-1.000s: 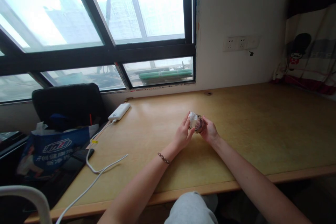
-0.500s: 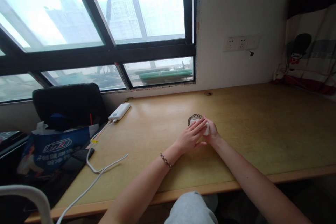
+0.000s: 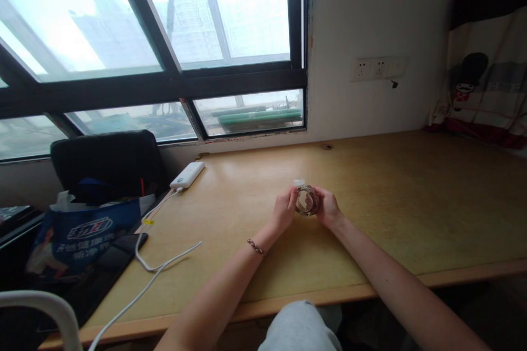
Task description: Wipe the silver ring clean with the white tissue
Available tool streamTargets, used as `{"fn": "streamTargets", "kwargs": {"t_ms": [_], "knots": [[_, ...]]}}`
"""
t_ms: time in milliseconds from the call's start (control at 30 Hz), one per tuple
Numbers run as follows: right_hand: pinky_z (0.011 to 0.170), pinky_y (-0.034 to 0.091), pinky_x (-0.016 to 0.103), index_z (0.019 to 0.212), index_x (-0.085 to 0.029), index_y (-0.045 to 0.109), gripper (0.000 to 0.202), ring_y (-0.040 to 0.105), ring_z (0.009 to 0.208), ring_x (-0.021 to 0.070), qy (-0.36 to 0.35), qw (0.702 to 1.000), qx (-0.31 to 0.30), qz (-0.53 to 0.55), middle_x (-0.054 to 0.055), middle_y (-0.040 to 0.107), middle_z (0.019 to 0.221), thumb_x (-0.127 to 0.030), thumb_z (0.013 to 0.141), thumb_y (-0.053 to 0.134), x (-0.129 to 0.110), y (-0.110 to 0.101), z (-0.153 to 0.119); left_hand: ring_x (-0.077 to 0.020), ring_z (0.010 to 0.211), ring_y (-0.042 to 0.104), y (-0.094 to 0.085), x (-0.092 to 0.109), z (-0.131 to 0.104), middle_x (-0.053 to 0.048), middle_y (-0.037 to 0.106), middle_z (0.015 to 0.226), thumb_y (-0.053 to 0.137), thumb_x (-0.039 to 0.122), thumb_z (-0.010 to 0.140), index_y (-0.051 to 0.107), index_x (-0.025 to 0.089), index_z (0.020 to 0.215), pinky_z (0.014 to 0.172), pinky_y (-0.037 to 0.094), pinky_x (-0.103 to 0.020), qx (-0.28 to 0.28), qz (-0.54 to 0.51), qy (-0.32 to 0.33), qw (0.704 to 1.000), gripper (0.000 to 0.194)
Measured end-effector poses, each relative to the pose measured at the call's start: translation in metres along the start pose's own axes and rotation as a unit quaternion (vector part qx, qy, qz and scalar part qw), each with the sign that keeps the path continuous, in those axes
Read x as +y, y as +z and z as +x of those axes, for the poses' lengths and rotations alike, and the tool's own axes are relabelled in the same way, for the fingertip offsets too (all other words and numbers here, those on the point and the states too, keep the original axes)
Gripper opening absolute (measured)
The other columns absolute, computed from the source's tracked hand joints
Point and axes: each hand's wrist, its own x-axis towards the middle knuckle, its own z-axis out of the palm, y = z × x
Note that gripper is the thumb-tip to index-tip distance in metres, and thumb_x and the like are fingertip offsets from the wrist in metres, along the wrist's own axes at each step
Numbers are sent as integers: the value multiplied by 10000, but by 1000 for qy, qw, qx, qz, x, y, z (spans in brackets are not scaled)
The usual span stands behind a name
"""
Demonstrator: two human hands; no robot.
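A small round mirror (image 3: pixel 306 201) with an ornate dark metallic rim is held up over the table between my two hands. My right hand (image 3: pixel 329 208) grips its right edge, fingers partly behind it. At the left edge, my left hand (image 3: pixel 285 208) is closed with the thumb along the rim; its other fingers are mostly hidden. A piece of white tissue (image 3: pixel 299 182) sticks up above the left fingertips, behind the mirror's top. Whether the left fingers also pinch the tissue I cannot make out.
Both forearms extend over the wooden table (image 3: pixel 370 175). On its left side lie a white power bank (image 3: pixel 188 175) and a white cable (image 3: pixel 158 269). A black chair (image 3: pixel 109 162) with a blue bag (image 3: pixel 88 236) stands to the left. A window and wall sockets (image 3: pixel 370 68) are behind.
My left hand has come off the mirror's face and moved left to its edge. The mirror now faces me, and the tissue shows above it instead of under my palm.
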Motion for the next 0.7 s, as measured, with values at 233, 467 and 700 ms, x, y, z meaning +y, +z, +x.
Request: {"fn": "streamTargets", "kwargs": {"t_ms": [233,467,700], "knots": [[471,387,224,593,-174,511,185,477,466,100,-139,989,1,-48,-33,560,534,-270,751,515,-3,3,-1,-212,911,581,17,-20,7,-71,645,957,294,552,805,603,126,954,842,431,-372,-17,-271,-138,952,547],[452,331,191,643,-183,504,164,429,479,78,-219,959,28,-177,-44,523,557,-307,729,570,-6,2,0,-239,978,559,30,-23,7,-132,601,1052,295,560,806,513,96,1100,868,420,-387,-56,-422,-160,891,592],[450,296,197,631,-207,510,125,395,475,87,-207,940,-13,-270,-57,499,534,-244,685,616,4,2,-6,-201,1096,471,14,-18,6,-79,539,1156,305,457,846,510,148,1099,980,323,-398,6,-205,-41,978,449]]}}
